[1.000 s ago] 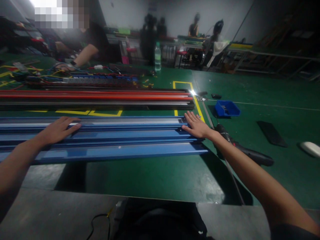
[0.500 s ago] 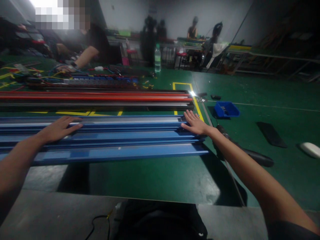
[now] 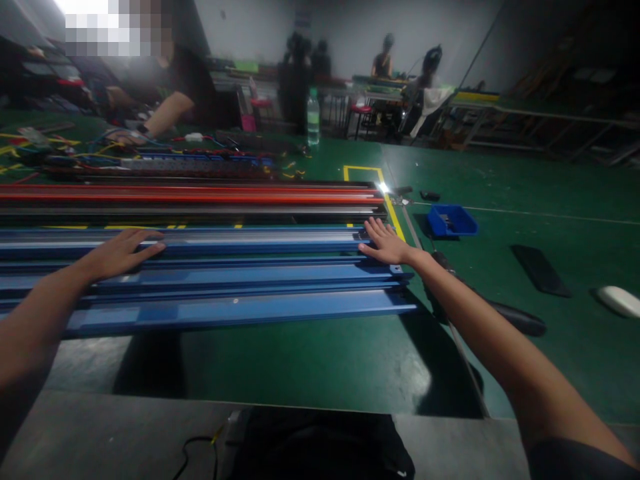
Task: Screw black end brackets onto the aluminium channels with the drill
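Observation:
Several long blue metal profiles [image 3: 280, 275] lie side by side across the green table [image 3: 300, 367], running off the left edge of the view. My left hand [image 3: 120, 253] rests flat on the farthest blue profile, thumb apart from the other fingers. Near that profile's right end, my right hand [image 3: 384, 241] lies on it with fingers spread. Neither hand wraps around anything. A narrow gap shows between the farthest profile and the nearer ones. Just beyond lie red and black profiles [image 3: 250, 195], parallel to the blue ones.
Right of the profiles are a blue bin [image 3: 453, 221] with small parts, a black-handled tool [image 3: 517, 318], a flat black object [image 3: 540, 270] and a white object [image 3: 620, 301]. A bottle [image 3: 313, 119] stands behind. Across the table, a co-worker's arm [image 3: 167, 113] reaches among wires.
The farthest blue profile has moved slightly away from me under my hands, widening the gap to the nearer profiles and narrowing the one to the black profile.

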Available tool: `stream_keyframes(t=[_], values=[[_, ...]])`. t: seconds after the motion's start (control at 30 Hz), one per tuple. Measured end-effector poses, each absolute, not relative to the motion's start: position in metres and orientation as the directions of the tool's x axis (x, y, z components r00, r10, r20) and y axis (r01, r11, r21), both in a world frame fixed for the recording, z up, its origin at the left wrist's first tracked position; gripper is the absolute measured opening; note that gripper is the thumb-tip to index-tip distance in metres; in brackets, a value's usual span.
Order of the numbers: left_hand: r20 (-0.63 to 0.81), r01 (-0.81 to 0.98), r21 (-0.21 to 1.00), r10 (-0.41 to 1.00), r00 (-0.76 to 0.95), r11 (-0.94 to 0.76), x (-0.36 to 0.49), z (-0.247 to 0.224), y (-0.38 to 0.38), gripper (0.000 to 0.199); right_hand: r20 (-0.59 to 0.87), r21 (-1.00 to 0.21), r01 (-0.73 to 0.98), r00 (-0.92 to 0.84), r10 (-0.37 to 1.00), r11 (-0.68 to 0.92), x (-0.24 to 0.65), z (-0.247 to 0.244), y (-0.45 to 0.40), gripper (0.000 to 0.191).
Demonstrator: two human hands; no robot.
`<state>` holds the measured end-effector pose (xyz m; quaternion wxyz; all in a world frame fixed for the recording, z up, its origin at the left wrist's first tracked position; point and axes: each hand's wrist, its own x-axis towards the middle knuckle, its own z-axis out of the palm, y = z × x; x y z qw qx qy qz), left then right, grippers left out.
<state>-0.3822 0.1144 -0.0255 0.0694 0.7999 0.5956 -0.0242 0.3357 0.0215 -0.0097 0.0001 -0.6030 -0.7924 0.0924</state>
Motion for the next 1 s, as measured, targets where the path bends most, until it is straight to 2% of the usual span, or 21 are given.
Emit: stream_keyframes(t=[0.33,0.57,1.0], values=[[-0.1,0.959,0.09,0.956,0.276,-0.267,-0.385,-0.032,0.131,0.091,-0.136,-0.139,0.965,-0.242,0.961,0.223,0.334,-0.007,0.034,0.105],[-0.097,0.965,0.121,0.964,0.246,-0.234,-0.388,-0.038,0.14,0.095,-0.152,-0.116,0.969,-0.236,0.96,0.22,0.333,-0.008,0.041,0.11],[-0.114,0.972,0.144,0.972,0.204,-0.187,-0.377,-0.03,0.145,0.093,-0.119,-0.112,0.967,-0.241,0.963,0.228,0.331,-0.011,0.054,0.106]])
